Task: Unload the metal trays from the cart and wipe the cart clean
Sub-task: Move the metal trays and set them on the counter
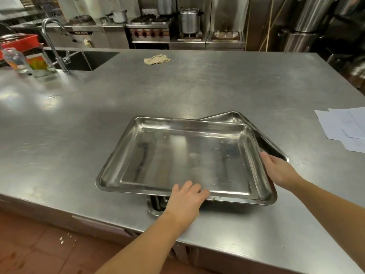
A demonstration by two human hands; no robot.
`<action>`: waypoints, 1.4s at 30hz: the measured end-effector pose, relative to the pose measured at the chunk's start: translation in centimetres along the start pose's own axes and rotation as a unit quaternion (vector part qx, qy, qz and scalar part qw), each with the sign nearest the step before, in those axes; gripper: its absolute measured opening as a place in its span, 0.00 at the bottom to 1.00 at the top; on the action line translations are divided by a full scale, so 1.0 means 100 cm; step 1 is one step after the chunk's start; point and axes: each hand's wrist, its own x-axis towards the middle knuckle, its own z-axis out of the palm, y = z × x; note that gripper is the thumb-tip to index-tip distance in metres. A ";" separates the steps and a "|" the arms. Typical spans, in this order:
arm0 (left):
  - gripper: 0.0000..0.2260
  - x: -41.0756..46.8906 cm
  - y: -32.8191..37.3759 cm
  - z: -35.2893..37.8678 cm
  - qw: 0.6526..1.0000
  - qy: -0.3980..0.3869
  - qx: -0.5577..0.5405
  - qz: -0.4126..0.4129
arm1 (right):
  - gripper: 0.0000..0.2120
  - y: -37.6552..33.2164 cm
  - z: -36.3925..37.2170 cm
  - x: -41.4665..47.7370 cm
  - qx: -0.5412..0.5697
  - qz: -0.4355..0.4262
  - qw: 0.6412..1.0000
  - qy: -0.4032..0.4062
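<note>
1. Head view, centre to lower centre of the frame: the top tray (185, 157), a shallow rectangular steel pan, sits over a second tray. A few water drops show on its floor.
2. The lower tray (234, 116) lies skewed under it. Its far corner juts out at upper right of the stack, a side rim shows past the right hand, and a near corner peeks out below the left hand.
3. Left hand (185, 200), lower centre: grip closed on the near rim of the top tray, fingers curled over the edge.
4. Right hand (278, 171), right of centre: grip closed on the top tray's right rim, thumb on top. The fingertips are hidden, so I cannot tell how far under they reach.
5. Both trays are on the steel bench (177, 86), near its front edge.
6. Upper centre of the frame: a crumpled beige rag (157, 59) lies on the bench, well apart from the trays.
7. Upper left: a gooseneck faucet (53, 42) over a sunken sink (88, 59); a clear bottle (14, 60) and a red crate (19, 43) beside it.
8. Right edge: loose white papers (345, 127) on the bench.
9. Top centre: a lidded stockpot (189, 20) on a burner behind the bench.
</note>
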 end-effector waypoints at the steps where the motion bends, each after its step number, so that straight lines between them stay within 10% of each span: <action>1: 0.23 0.001 0.003 0.001 1.000 -0.002 0.003 -0.001 | 0.30 0.003 -0.001 -0.004 -0.036 -0.009 0.999 0.011; 9: 0.22 0.006 0.025 -0.004 1.000 0.007 -0.006 0.008 | 0.28 0.004 -0.015 -0.019 -0.115 0.045 0.992 -0.011; 17: 0.23 0.023 0.046 0.001 1.000 0.004 -0.017 0.001 | 0.25 0.003 -0.003 -0.057 -0.319 -0.333 0.887 0.039; 25: 0.21 0.030 0.059 0.017 0.999 0.009 -0.031 0.013 | 0.10 -0.008 0.038 -0.079 -0.455 -0.319 0.830 -0.048; 42: 0.09 -0.001 -0.018 -0.006 0.995 -0.093 -0.004 -0.043 | 0.12 0.000 0.044 -0.065 -0.360 -0.287 0.881 -0.113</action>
